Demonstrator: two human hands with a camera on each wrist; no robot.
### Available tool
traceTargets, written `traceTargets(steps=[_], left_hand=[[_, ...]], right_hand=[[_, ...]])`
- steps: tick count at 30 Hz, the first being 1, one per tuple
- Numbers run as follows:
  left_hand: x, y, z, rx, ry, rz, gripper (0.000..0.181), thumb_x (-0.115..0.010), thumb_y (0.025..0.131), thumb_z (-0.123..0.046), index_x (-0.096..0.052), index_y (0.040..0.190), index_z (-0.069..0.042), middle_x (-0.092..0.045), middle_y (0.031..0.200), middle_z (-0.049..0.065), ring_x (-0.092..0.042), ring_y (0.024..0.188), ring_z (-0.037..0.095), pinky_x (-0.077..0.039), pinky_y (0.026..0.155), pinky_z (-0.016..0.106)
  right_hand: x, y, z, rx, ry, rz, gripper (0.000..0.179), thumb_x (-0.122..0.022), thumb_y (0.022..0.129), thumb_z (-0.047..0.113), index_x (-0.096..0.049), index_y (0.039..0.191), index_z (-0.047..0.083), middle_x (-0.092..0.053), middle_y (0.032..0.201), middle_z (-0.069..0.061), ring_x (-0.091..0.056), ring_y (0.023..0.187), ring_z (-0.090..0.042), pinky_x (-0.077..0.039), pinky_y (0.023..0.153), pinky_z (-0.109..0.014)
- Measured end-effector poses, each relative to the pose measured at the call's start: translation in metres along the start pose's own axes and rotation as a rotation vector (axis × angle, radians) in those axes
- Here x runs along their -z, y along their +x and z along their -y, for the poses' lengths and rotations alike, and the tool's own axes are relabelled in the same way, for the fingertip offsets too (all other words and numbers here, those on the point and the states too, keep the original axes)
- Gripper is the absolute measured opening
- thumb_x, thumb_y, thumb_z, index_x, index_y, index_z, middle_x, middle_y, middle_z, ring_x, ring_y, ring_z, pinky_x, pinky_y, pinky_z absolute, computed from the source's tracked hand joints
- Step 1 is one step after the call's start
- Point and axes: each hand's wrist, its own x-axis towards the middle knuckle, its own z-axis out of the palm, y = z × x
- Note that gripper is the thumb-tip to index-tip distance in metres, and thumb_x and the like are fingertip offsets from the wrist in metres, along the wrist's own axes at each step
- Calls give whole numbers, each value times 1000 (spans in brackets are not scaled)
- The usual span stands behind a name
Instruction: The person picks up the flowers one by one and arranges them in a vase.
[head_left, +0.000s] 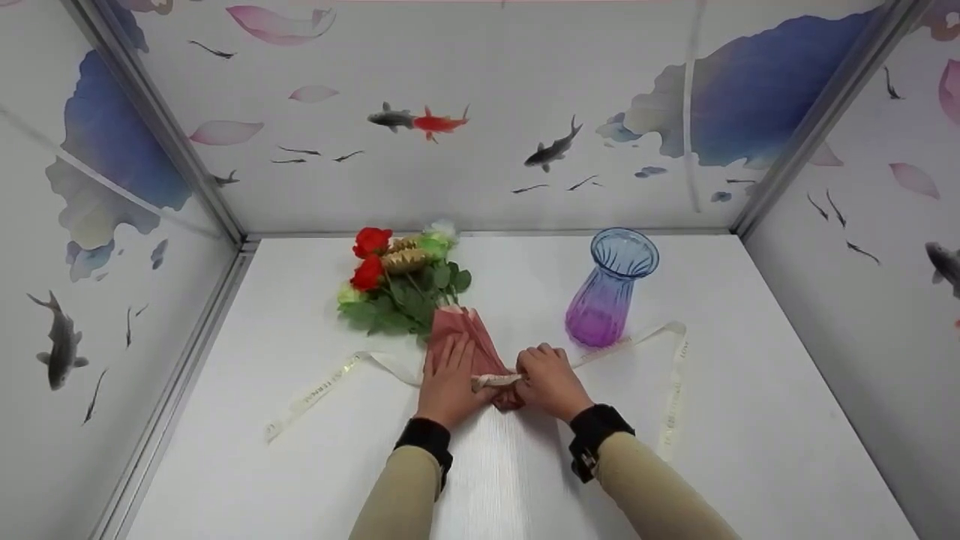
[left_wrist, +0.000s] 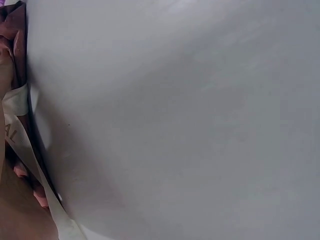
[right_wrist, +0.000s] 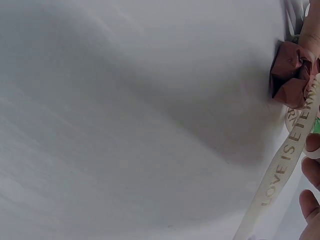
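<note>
A bouquet of artificial-looking red roses, pale flowers and green leaves (head_left: pixel 401 300) lies on the table, its stems wrapped in dusky red paper (head_left: pixel 459 324). A cream ribbon with gold lettering (head_left: pixel 491 380) crosses the paper near its lower end, and its tails spread out to both sides. My left hand (head_left: pixel 450 386) rests on the paper with its fingers extended and the thumb beside the ribbon. At the right edge of the wrap, my right hand (head_left: pixel 551 381) pinches the ribbon with curled fingers. In the right wrist view the lettered ribbon (right_wrist: pixel 282 165) runs past the crumpled paper end (right_wrist: pixel 290 75).
A blue-to-purple glass vase (head_left: pixel 607 292) stands upright behind my right hand, close to the right ribbon tail. The white table (head_left: pixel 300 487) is bounded by printed panels (head_left: pixel 480 165) at the back and both sides.
</note>
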Motion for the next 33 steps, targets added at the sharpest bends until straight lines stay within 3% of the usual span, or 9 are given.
traceTargets(steps=[20, 27, 33], left_hand=[[-2, 1, 2, 13, 5, 12, 99, -66, 89, -67, -32, 160, -6, -29, 167, 10, -19, 156, 33, -12, 123, 60], [0, 2, 0, 14, 8, 22, 99, -65, 90, -66, -31, 160, -6, -28, 167, 10, -18, 156, 33, -12, 124, 60], [0, 1, 0, 16, -1, 22, 98, -64, 90, -67, -31, 160, -6, -30, 166, 11, -18, 156, 33, -12, 124, 59]], right_hand=[[5, -2, -5, -73, 41, -45, 16, -71, 78, 11, -56, 84, 12, -53, 77, 5, -50, 82, -22, -36, 84, -44], [6, -2, -7, -37, 74, -157, 23, -74, 75, 4, -55, 84, 10, -56, 77, 2, -49, 80, -24, -37, 79, -42], [7, -3, -7, -70, 97, -232, 22, -74, 77, 1, -55, 84, 8, -57, 78, -5, -49, 75, -22, -42, 69, -37]])
